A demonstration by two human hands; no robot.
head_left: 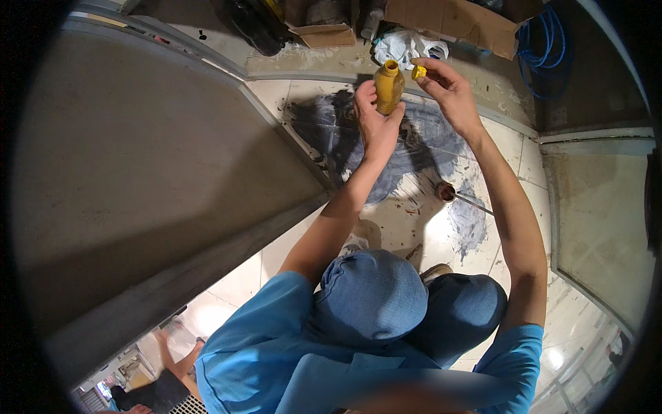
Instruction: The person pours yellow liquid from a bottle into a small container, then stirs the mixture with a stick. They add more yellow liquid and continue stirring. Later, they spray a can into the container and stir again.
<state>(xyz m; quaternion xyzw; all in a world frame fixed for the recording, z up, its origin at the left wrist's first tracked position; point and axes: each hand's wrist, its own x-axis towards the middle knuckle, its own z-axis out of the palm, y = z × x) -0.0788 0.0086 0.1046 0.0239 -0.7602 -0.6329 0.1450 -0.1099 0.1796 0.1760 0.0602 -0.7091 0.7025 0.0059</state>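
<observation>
While the left hand (pixel 376 121) is gripping the open yellow bottle (pixel 389 86) upright, the right hand (pixel 448 86) is pinching its cap (pixel 418 72) just beside the neck, so tipping the bottle seems the next call.

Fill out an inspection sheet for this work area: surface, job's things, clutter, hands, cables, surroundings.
Surface: pale tiled floor smeared with a dark grey patch.
Job's things: small mustard-yellow plastic bottle, open; yellow cap held beside its neck.
Clutter: round rusty-brown tin with a stick in it, white crumpled plastic bag, brown cardboard boxes.
Hands: left hand grips the bottle; right hand pinches the cap.
Cables: blue coiled hose or cable at the far right.
Surroundings: large grey panel on the left; glazed panel on the right.
</observation>
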